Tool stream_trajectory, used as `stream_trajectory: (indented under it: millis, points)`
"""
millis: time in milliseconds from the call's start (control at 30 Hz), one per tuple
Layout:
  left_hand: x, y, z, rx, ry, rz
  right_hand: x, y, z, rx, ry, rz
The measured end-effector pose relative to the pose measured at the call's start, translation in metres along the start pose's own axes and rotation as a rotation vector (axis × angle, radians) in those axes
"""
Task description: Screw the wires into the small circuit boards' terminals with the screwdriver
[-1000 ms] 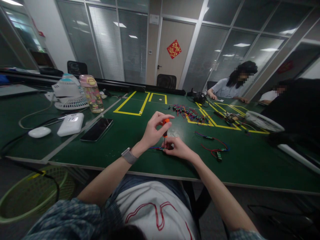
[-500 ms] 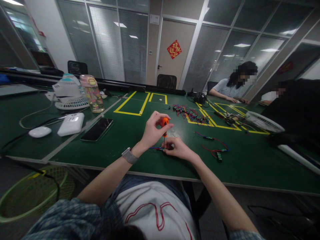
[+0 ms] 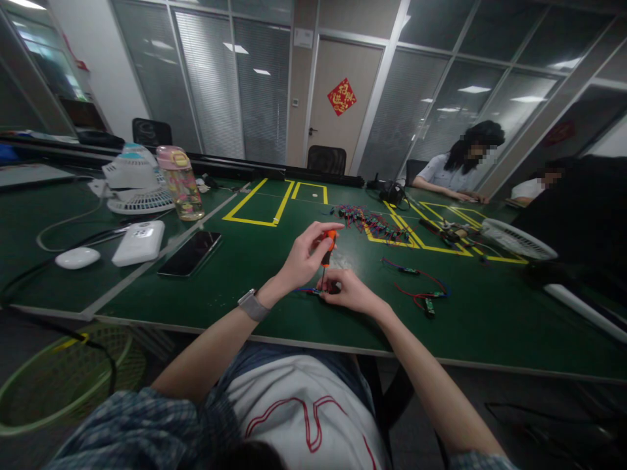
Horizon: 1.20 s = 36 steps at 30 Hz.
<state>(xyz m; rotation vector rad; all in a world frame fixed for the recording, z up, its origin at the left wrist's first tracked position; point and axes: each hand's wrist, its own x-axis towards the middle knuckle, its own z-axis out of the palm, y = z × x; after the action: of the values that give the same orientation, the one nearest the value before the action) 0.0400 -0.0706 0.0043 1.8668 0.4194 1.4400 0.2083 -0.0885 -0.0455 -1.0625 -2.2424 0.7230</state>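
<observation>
An orange-and-black screwdriver (image 3: 329, 247) is gripped at the handle by my left hand (image 3: 306, 254), its shaft pointing down and leaning slightly. The tip meets a small green circuit board (image 3: 316, 292) lying on the table. My right hand (image 3: 347, 289) pinches that board's right end, so part of it is hidden behind the fingers. Blue and red wires trail from the board's left side. To the right of my right hand, a few similar wired boards (image 3: 430, 305) rest loose on the green tabletop.
A heap of wired boards (image 3: 372, 223) lies farther back. On the left are a black phone (image 3: 191, 254), a white power bank (image 3: 140, 243), a bottle (image 3: 180, 186) and a white fan (image 3: 134, 183). A person (image 3: 453, 170) sits at the far right, near another fan (image 3: 518, 237).
The screwdriver's handle has tipped to the right, and my left hand's fingers have shifted and stretched across it. My right hand and the board have stayed put.
</observation>
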Motion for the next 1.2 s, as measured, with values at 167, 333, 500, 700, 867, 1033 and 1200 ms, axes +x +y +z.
stream_trajectory:
  millis: [167,333,500,700,867,1033,1200]
  points:
    - [0.0006,0.0022,0.0000,0.005,0.055,0.074,0.0001,0.0015,0.0003,0.001,-0.004,0.008]
    - [0.0019,-0.0032,0.0006,0.080,0.151,0.135,0.0004,0.0020,0.0004,-0.012,-0.006,0.003]
    - [0.0002,0.0020,0.0016,0.046,0.120,0.095,0.0005,0.0020,0.0004,-0.013,0.000,-0.002]
    - [0.0000,0.0031,0.0015,-0.119,0.029,-0.001,0.0001,0.0016,0.0004,-0.004,-0.001,-0.001]
    - [-0.0003,-0.0022,0.0019,-0.174,-0.001,0.000,-0.0001,0.0006,0.0005,0.005,0.004,-0.006]
    - [-0.0013,0.0003,0.0026,-0.119,0.025,-0.006,0.0001,0.0012,0.0004,-0.011,0.005,-0.007]
    - [-0.0015,0.0026,0.0033,-0.072,0.026,-0.001,0.0002,0.0012,0.0006,-0.015,0.001,-0.005]
